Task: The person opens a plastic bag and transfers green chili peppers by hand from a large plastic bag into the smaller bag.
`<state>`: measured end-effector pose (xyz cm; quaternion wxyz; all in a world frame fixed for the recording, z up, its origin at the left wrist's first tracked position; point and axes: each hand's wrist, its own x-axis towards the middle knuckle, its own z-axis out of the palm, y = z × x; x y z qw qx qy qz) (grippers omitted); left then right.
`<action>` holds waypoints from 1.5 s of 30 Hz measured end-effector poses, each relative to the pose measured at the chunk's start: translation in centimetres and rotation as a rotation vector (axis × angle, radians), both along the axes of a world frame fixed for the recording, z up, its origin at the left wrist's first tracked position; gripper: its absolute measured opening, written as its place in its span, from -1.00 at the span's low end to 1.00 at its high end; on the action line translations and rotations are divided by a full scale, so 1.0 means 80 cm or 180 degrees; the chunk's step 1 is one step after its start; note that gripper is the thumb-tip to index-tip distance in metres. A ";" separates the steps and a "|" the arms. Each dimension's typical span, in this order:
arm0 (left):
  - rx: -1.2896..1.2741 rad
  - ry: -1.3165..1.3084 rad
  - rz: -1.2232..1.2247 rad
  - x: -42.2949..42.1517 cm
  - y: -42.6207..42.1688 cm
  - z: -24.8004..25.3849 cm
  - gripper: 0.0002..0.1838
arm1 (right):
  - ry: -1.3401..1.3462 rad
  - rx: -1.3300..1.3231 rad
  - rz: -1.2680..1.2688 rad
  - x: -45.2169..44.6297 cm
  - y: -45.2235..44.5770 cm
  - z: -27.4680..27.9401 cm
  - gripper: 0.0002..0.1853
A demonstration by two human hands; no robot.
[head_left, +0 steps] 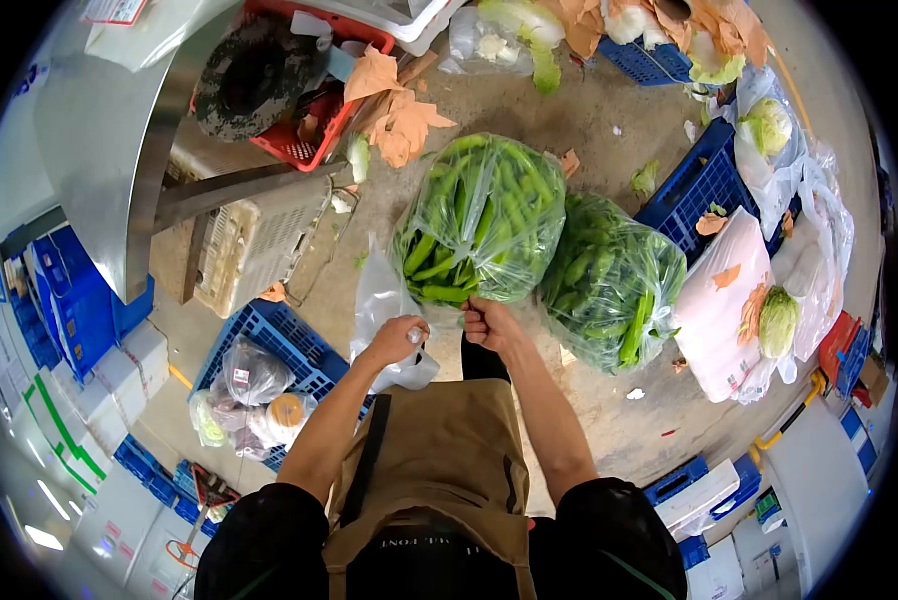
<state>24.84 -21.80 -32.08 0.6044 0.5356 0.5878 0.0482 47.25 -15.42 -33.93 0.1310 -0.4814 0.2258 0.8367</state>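
Observation:
My left hand point(399, 338) is closed on the crumpled top of a thin white plastic bag point(381, 295), which hangs down in front of me. Beside it, my right hand point(489, 325) has its fingers curled at the lower edge of a big clear bag of long green peppers point(484, 215); whatever those fingers pinch is too small to make out. Touching that bag on the right is a second clear bag of green vegetables point(609, 280). Both full bags rest on the concrete floor.
A red crate point(319, 150) and a metal table point(119, 150) are at the upper left. Blue crates stand lower left point(259, 325) and right point(689, 180). A pink sack point(724, 310) lies right. Leaf scraps and brown paper point(399, 125) litter the floor.

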 end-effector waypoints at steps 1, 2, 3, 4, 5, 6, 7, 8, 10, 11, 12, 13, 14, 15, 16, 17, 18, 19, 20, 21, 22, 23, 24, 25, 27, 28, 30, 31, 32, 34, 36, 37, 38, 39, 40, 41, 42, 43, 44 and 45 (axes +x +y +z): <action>-0.0044 0.0060 0.0016 0.003 0.003 0.002 -0.84 | -0.0105 -0.0372 -0.0325 -0.006 -0.013 -0.022 -0.75; -0.0095 0.0119 0.0035 0.005 0.004 0.004 -0.84 | -0.0147 -0.0373 -0.0574 -0.011 -0.014 -0.032 -0.75; -0.0044 0.0076 0.0082 0.005 0.004 0.006 -0.84 | -0.0186 -0.0376 -0.0822 -0.015 -0.010 -0.042 -0.76; 0.0007 0.0040 0.0126 0.003 0.003 0.008 -0.84 | -0.0217 -0.0381 -0.1072 -0.019 -0.006 -0.052 -0.76; 0.0064 0.0012 0.0164 0.001 0.003 0.011 -0.84 | -0.0193 -0.0438 -0.1122 -0.022 -0.002 -0.060 -0.75; 0.0037 -0.0017 0.0197 -0.002 0.001 0.009 -0.84 | -0.0165 -0.0486 -0.1177 -0.026 0.006 -0.069 -0.74; 0.0005 -0.0047 0.0229 -0.001 -0.003 0.009 -0.83 | -0.0139 -0.0540 -0.1231 -0.028 0.011 -0.075 -0.73; -0.0024 -0.0084 0.0261 -0.001 -0.007 0.007 -0.83 | -0.0149 -0.0504 -0.1340 -0.030 0.015 -0.081 -0.71; 0.0028 -0.0104 0.0242 0.003 -0.008 0.004 -0.82 | -0.0181 -0.0410 -0.1544 -0.030 0.031 -0.078 -0.68; 0.0090 -0.0127 0.0262 0.005 -0.009 0.002 -0.82 | -0.0533 -0.0262 -0.1767 -0.032 0.031 -0.073 -0.65; 0.0151 -0.0151 0.0281 0.007 -0.010 0.003 -0.82 | -0.0433 -0.0087 -0.1919 -0.028 0.033 -0.058 -0.68; 0.0073 -0.0060 0.0240 0.009 -0.009 0.008 -0.83 | -0.0330 0.0096 -0.2070 -0.021 0.035 -0.038 -0.71; 0.0006 0.0024 0.0200 0.012 -0.007 0.013 -0.83 | -0.0226 0.0291 -0.2218 -0.012 0.033 -0.020 -0.74; -0.0031 0.0105 0.0173 0.017 -0.001 0.017 -0.84 | 0.0255 0.0854 -0.2379 0.002 0.018 -0.004 -0.70; 0.0064 0.0092 0.0115 0.016 0.001 0.012 -0.84 | 0.0782 0.1448 -0.2496 0.019 0.005 0.011 -0.67; 0.0169 0.0097 0.0080 0.010 -0.007 0.001 -0.84 | 0.0672 0.1544 -0.2692 0.043 0.011 0.043 -0.69; 0.0251 0.0119 0.0060 0.009 -0.022 -0.006 -0.85 | 0.0573 0.1607 -0.2881 0.069 0.020 0.084 -0.70; 0.0243 0.0297 -0.0141 0.008 -0.030 -0.012 -0.83 | 0.0289 0.1812 -0.2812 0.090 0.028 0.105 -0.73; 0.0248 0.0479 -0.0356 0.007 -0.030 -0.016 -0.81 | 0.0002 0.2036 -0.2769 0.107 0.037 0.120 -0.75; 0.0034 0.0634 -0.0573 0.010 -0.026 -0.014 -0.64 | -0.0285 0.2015 -0.2572 0.121 0.045 0.133 -0.77; 0.0095 0.0774 -0.0544 0.018 -0.020 -0.002 -0.63 | -0.0581 0.2003 -0.2373 0.132 0.051 0.148 -0.79; 0.0174 0.0917 -0.0504 0.025 -0.010 0.011 -0.61 | -0.0956 0.2176 -0.1789 0.139 0.056 0.163 -0.81; 0.0257 0.1068 -0.0456 0.033 0.000 0.027 -0.59 | -0.1336 0.2346 -0.1216 0.147 0.057 0.179 -0.82; 0.0438 0.1121 -0.0298 0.041 0.006 0.043 -0.57 | -0.1797 0.2845 -0.0094 0.158 0.051 0.184 -0.85; 0.0840 0.1029 -0.0103 0.059 0.025 0.080 -0.53 | -0.3008 0.4012 0.2411 0.188 0.025 0.152 -0.85; 0.1036 0.0877 -0.0076 0.070 0.034 0.099 -0.51 | -0.3428 0.5158 0.3414 0.184 0.022 0.171 -0.86; 0.1644 0.0400 -0.0396 0.096 0.049 0.145 -0.51 | -0.3065 0.5065 0.5056 0.174 0.007 0.183 -0.84; 0.1643 0.0219 -0.0543 0.109 0.057 0.174 -0.52 | -0.2681 0.5147 0.4792 0.164 0.010 0.205 -0.84; 0.1642 0.0047 -0.0704 0.120 0.065 0.201 -0.52 | -0.2291 0.5218 0.4530 0.154 0.014 0.240 -0.84; 0.1880 -0.0029 -0.0870 0.138 0.069 0.225 -0.60 | -0.2441 0.5717 0.3727 0.141 0.026 0.300 -0.83; 0.1818 -0.0193 -0.0789 0.146 0.078 0.251 -0.65 | -0.2509 0.5611 0.3650 0.146 0.037 0.330 -0.83; 0.1759 -0.0285 -0.0751 0.150 0.079 0.260 -0.68 | -0.2524 0.5532 0.3619 0.148 0.040 0.344 -0.83; 0.1801 -0.0345 -0.0713 0.152 0.080 0.264 -0.70 | -0.2570 0.5255 0.3314 0.150 0.039 0.360 -0.84; 0.1842 -0.0412 -0.0677 0.155 0.081 0.270 -0.72 | -0.2605 0.4975 0.3012 0.149 0.038 0.380 -0.84; 0.1879 -0.0487 -0.0642 0.161 0.081 0.275 -0.73 | -0.2627 0.4687 0.2716 0.148 0.037 0.393 -0.85; 0.1698 -0.0545 -0.0538 0.170 0.076 0.280 -0.73 | -0.2591 0.4471 0.2332 0.147 0.033 0.394 -0.84; 0.1625 -0.0778 -0.0424 0.183 0.069 0.280 -0.74 | -0.2369 0.4382 0.1945 0.145 0.025 0.394 -0.83; 0.1551 -0.1015 -0.0323 0.198 0.061 0.277 -0.75 | -0.2144 0.4288 0.1559 0.141 0.019 0.394 -0.82; 0.1480 -0.1252 -0.0232 0.210 0.058 0.276 -0.75 | -0.1914 0.4196 0.1174 0.133 0.018 0.397 -0.81; 0.1337 -0.1436 -0.0256 0.219 0.058 0.278 -0.73 | -0.1489 0.3757 0.0618 0.119 0.014 0.441 -0.81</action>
